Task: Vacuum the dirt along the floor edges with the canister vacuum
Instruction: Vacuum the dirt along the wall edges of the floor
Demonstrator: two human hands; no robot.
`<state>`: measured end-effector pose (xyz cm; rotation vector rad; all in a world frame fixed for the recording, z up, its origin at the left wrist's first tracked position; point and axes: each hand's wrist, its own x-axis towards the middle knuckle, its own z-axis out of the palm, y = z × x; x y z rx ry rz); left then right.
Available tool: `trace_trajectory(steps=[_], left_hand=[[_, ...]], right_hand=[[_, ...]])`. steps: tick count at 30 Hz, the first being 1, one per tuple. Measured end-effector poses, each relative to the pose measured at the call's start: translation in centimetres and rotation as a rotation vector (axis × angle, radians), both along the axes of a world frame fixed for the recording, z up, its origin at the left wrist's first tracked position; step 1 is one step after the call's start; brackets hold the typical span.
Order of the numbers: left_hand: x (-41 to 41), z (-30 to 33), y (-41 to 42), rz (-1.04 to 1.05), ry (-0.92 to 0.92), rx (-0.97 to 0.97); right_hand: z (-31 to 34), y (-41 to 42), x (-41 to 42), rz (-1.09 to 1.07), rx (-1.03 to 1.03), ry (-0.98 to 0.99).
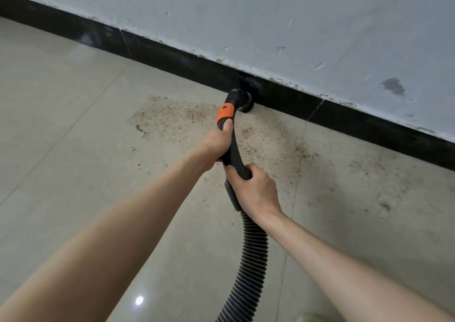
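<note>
Head view: both hands grip the vacuum handle, nozzle at baseboard.

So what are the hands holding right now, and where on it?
Both grip the vacuum handle: the left hand just below the orange collar, the right hand lower, where the ribbed hose joins.

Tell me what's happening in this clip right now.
A person is vacuuming along a wall. The left hand holds the vacuum's black grip just below its orange collar; the right hand holds it lower, where the ribbed hose joins. The round brush nozzle sits at the black baseboard. Brown dirt is scattered on the tiled floor to both sides.
</note>
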<state>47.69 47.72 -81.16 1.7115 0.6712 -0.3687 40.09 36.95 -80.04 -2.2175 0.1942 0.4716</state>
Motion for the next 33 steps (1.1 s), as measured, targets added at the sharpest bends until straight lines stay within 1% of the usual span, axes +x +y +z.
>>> trace_trajectory(steps=[5,15,21,27,33], left_hand=[[0.0,0.3,2.0,0.049,-0.035,-0.016],[-1.0,0.3,11.1,0.371,-0.095,0.015],[-3.7,0.1,15.6,0.475,-0.058,0.092],[-4.7,0.1,17.8,0.550,-0.063,0.043],[-4.8,0.2,17.4,0.513,-0.028,0.032]], right_hand=[[0.1,1.8,0.3,0.009,0.012,-0.028],[0.1,9.7,1.8,0.226,0.037,-0.072],[0.0,13.9,0.5,0.323,0.075,-0.025],[0.5,15.9,-0.3,0.351,0.111,0.007],[0.4,15.5,-0.4,0.346,0.095,0.017]])
